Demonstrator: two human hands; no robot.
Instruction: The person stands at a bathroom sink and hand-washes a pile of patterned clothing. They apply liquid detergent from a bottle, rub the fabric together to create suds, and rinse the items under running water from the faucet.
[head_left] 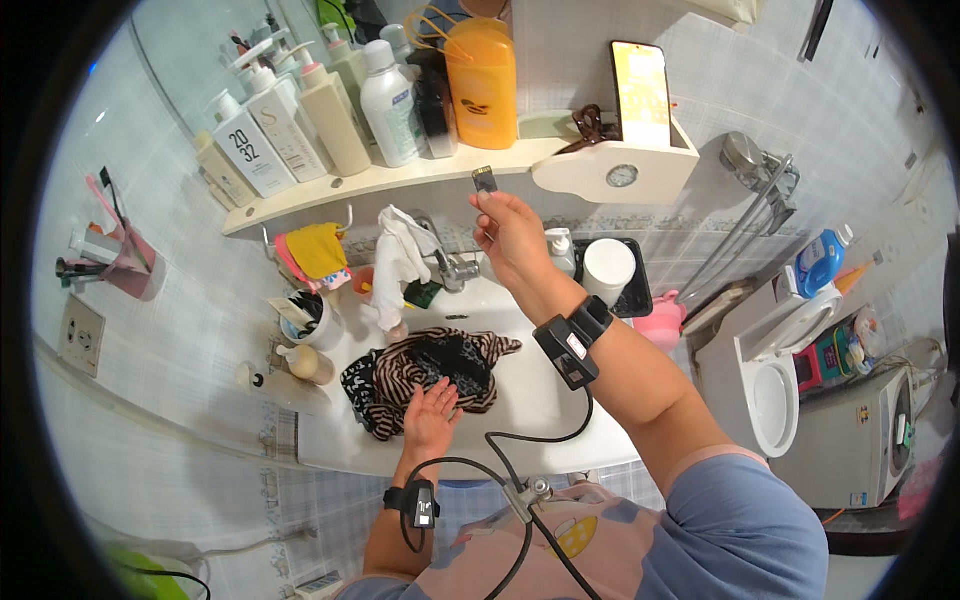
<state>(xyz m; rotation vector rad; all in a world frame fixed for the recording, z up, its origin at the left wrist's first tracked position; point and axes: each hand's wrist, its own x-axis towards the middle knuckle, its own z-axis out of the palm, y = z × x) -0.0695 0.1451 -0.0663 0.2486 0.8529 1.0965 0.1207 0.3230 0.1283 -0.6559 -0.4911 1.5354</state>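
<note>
My right hand (508,228) is raised in front of the shelf, thumb and fingers closed on a small flat dark piece (484,179) with a yellowish edge. What kind of thing it is cannot be made out. My left hand (431,412) lies palm up with its fingers stretched out, holding nothing. It is at the near edge of a bunched striped garment (402,372), brown and black, with a dark wet-looking middle. The garment rests in the white washbasin (545,425), below the chrome tap (455,268).
A shelf (390,182) above the basin carries several pump bottles, an orange bottle (482,85) and a lit phone (642,95). A white cloth (402,250) hangs beside the tap. To the right stand a white tub (608,270), a toilet (775,405) and a washing machine (835,450).
</note>
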